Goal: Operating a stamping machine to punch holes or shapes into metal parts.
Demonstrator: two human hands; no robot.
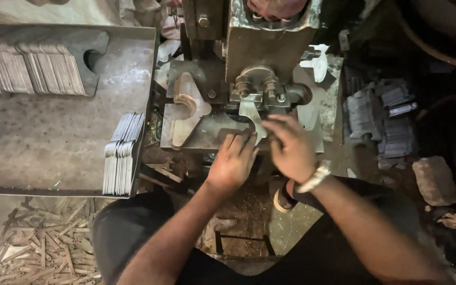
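Observation:
A punch press (262,47) stands in front of me, with a die block (254,87) over a steel bed plate (201,134). A thin curved metal blank (253,117) lies under the die, its tail pointing toward me. My left hand (233,161) rests on the bed plate with its fingertips at the blank's lower end. My right hand (290,148), a watch on its wrist, is blurred and hovers just right of the blank, fingers bent near it. Whether either hand grips the blank is unclear.
A steel tray (43,142) on the left holds rows of stacked blanks (32,71) and a stack on edge (122,153) at its right rim. Dark punched pieces (381,119) pile up at right. Scrap strips (38,248) litter the floor. A stone (435,179) lies at right.

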